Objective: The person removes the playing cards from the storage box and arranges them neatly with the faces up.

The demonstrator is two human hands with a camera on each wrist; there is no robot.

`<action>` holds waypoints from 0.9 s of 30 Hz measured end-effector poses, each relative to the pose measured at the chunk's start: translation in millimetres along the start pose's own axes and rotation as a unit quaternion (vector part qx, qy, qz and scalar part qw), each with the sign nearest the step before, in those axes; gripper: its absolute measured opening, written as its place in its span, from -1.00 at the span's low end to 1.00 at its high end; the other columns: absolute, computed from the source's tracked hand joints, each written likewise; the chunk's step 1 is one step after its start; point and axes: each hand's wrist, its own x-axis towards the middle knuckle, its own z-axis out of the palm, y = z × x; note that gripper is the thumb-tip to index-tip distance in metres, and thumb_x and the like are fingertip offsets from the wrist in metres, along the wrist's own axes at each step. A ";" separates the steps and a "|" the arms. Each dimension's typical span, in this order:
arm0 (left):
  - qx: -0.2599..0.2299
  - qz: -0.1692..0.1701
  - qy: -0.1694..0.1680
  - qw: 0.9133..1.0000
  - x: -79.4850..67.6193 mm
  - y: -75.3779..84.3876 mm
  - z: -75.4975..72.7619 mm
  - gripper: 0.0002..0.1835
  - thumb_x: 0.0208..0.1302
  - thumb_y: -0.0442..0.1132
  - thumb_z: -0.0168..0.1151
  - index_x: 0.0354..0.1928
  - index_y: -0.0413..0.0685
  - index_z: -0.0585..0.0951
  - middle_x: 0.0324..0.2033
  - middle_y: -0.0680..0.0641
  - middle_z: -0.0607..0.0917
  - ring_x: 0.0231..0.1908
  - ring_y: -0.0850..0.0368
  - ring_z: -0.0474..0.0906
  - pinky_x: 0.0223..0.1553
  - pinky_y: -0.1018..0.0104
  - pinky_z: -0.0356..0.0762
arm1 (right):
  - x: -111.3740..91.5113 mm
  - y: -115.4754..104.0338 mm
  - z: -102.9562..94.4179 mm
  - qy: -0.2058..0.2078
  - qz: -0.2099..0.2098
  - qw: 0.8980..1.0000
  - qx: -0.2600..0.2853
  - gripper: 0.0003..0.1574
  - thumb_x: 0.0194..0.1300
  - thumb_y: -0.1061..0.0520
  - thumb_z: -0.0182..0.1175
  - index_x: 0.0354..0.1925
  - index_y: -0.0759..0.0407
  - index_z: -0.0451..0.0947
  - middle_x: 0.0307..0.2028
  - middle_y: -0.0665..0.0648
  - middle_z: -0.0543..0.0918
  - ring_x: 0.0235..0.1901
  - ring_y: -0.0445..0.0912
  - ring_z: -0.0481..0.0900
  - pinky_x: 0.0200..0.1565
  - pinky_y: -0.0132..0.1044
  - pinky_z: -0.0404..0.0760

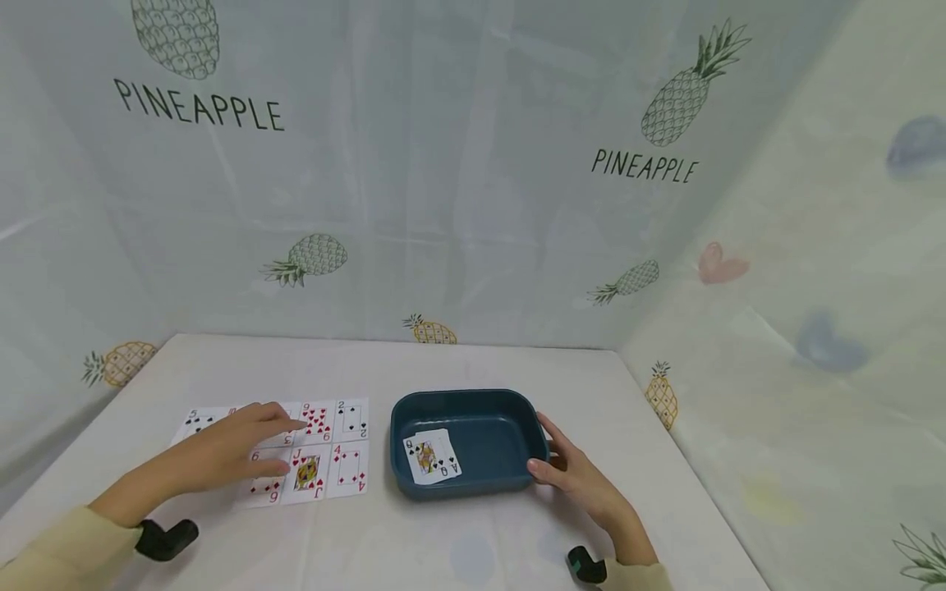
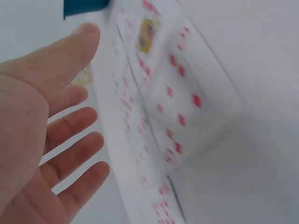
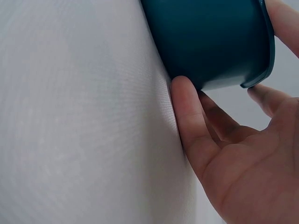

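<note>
Playing cards (image 1: 347, 469) lie face up in two rows at the table's left, among them a nine of hearts (image 1: 316, 423), a jack (image 1: 306, 474) and a four of diamonds. Over these cards is my left hand (image 1: 236, 451), thumb and fingers spread and nothing between them. It covers part of the rows. A dark teal rectangular dish (image 1: 473, 490) stands to the right. Inside it, at the left, a few overlapping cards (image 1: 432, 456) show a queen on top and an ace below. My right hand (image 1: 580, 484) holds the dish's right end, thumb at the front corner and fingers along the side.
A white cloth covers the table (image 1: 473, 542). Pineapple-printed curtains (image 1: 458, 164) rise behind the table and at both sides. Each wrist wears a small black device, such as the left one (image 1: 168, 539).
</note>
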 end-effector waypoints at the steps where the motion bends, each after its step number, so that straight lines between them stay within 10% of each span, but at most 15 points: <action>1: 0.000 0.003 0.006 1.000 2.4 4.3 -2.5 -0.34 0.26 0.24 0.49 0.33 0.12 0.67 0.09 0.14 0.62 0.07 0.12 0.54 0.08 0.04 0.65 | 0.3 0.6 0.1 0.000 0.000 1.000 0.000 0.03 0.53 -0.01 0.29 0.72 -0.28 -0.02 0.51 0.39 0.34 0.35 0.15 0.51 0.26 0.01 0.59; 16: -0.045 0.028 0.044 0.998 62.8 69.8 -17.9 -0.35 0.36 0.04 0.49 0.42 0.02 0.59 0.13 0.06 0.63 0.15 0.03 0.55 0.17 -0.05 0.64 | 0.4 3.0 -1.6 -0.010 -0.007 1.000 0.011 0.03 0.53 0.02 0.29 0.71 -0.30 -0.03 0.52 0.40 0.32 0.33 0.13 0.52 0.19 -0.12 0.62; 27: -0.088 0.038 0.001 0.995 108.1 118.1 8.6 -0.32 0.31 0.03 0.53 0.41 -0.03 0.58 0.19 -0.07 0.63 0.18 -0.02 0.55 0.21 -0.07 0.61 | -1.5 -0.1 -0.7 -0.006 -0.005 1.000 0.008 0.03 0.53 0.00 0.27 0.73 -0.22 -0.05 0.52 0.44 0.32 0.33 0.15 0.53 0.17 -0.16 0.61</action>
